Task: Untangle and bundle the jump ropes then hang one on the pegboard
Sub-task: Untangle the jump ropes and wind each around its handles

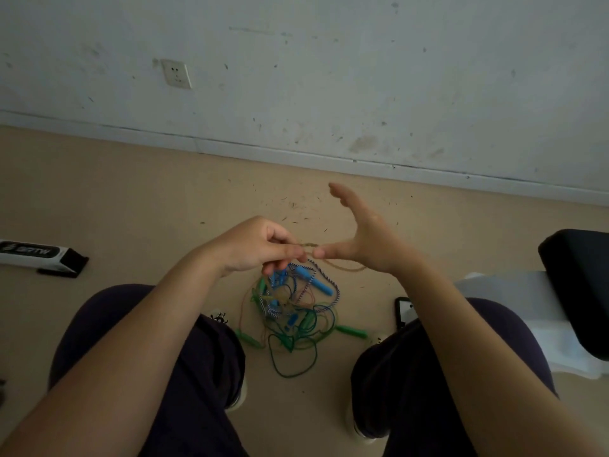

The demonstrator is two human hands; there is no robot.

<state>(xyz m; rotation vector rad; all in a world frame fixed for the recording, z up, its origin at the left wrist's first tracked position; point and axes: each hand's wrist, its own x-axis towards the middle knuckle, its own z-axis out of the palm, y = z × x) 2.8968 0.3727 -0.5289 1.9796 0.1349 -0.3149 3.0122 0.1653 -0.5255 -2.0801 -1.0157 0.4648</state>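
Note:
A tangle of jump ropes (293, 311) lies on the floor between my knees: a green cord with green handles (352, 331), a blue-and-white twisted cord with a blue handle (316, 282), and a thin tan cord. My left hand (260, 247) hovers above the pile and pinches a short length of the tan cord (309, 245) between thumb and fingers. My right hand (365, 239) is spread with fingers straight, its thumb tip touching the same cord; a loop of it hangs below the palm.
A white wall with a socket (176, 74) rises behind the beige floor. A white and black box (43, 257) lies at the left. At the right stand a black seat (580, 275) with white fabric and a phone (403, 311) on the floor.

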